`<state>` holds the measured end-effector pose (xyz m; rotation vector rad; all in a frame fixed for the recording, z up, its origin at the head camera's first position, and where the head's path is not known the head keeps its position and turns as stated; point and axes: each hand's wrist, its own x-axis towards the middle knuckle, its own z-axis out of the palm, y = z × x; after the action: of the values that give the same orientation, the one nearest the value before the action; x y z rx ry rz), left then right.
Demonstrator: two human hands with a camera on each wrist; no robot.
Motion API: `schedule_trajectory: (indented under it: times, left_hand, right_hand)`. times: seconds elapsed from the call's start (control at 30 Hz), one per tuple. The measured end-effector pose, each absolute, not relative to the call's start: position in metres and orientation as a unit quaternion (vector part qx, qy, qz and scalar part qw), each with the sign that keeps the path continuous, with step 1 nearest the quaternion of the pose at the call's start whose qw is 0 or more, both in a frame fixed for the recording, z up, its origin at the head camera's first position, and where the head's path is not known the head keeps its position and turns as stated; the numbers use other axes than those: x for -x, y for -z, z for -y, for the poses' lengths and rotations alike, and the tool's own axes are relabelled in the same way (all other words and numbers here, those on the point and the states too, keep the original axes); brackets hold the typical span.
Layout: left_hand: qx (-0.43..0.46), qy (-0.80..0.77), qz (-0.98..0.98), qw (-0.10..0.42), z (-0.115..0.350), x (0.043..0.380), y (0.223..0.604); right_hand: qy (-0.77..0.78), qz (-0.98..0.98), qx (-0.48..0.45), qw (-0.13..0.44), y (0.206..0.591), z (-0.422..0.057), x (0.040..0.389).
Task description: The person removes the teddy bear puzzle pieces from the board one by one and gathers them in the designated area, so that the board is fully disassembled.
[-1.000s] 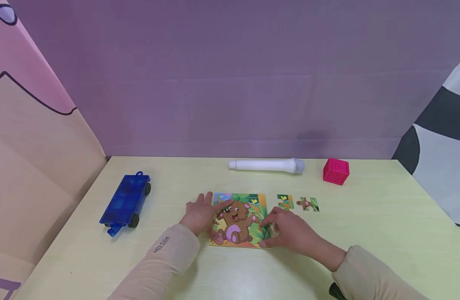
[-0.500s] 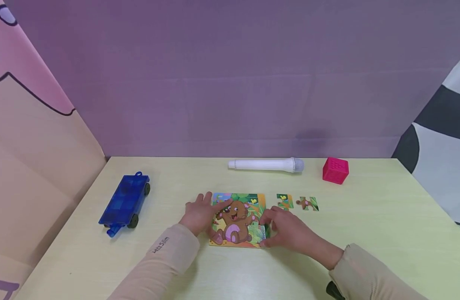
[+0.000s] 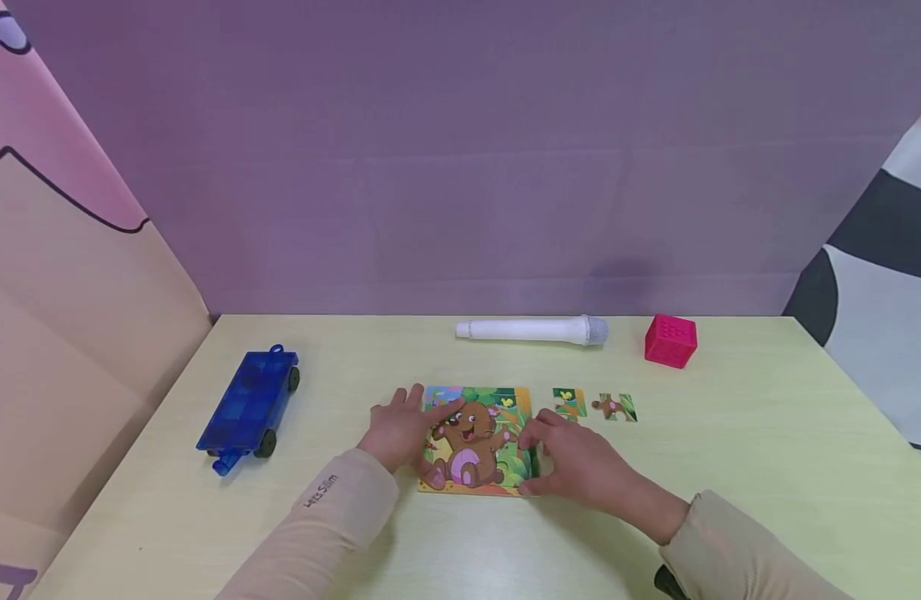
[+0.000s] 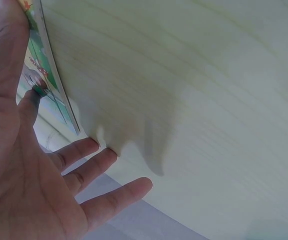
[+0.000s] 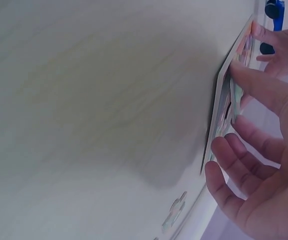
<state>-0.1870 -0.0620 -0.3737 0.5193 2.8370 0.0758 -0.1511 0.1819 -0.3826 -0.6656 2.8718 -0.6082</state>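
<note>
Two hands worked over a bear puzzle (image 3: pixel 471 442) at the lower centre of the frame, where a pale sheen visible half a second earlier on a puzzle piece (image 3: pixel 516 465) at its lower right had vanished; the hands barely moved, suggesting the piece's tilt had shifted while work there went on. The right hand (image 3: pixel 578 460) pinched that piece, its edge raised off the board in the right wrist view, while the left hand (image 3: pixel 402 432), grasping nothing, steadied the board's left side with outstretched digits. The thin, flat-edged puzzle bore a glossy print; two loose pieces (image 3: pixel 569 402) with knobbed outlines lay to its right on a pale, wood-grained table (image 3: pixel 340 367), below a smooth white microphone (image 3: pixel 523 330) with a grey mesh head.
</note>
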Motion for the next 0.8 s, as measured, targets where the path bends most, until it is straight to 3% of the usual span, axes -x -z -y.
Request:
schedule_trajectory:
  times: [0.33,0.8]
  left_hand:
    - [-0.192,-0.049,-0.973,0.117,0.064,0.186,0.375]
    - [-0.187,-0.033,-0.974,0.121,0.063,0.187,0.375]
  right_hand:
    - [0.229,-0.933,0.275,0.049,0.384,-0.202,0.163]
    - [0.284,-0.927,0.243,0.013,0.374,-0.258,0.174]
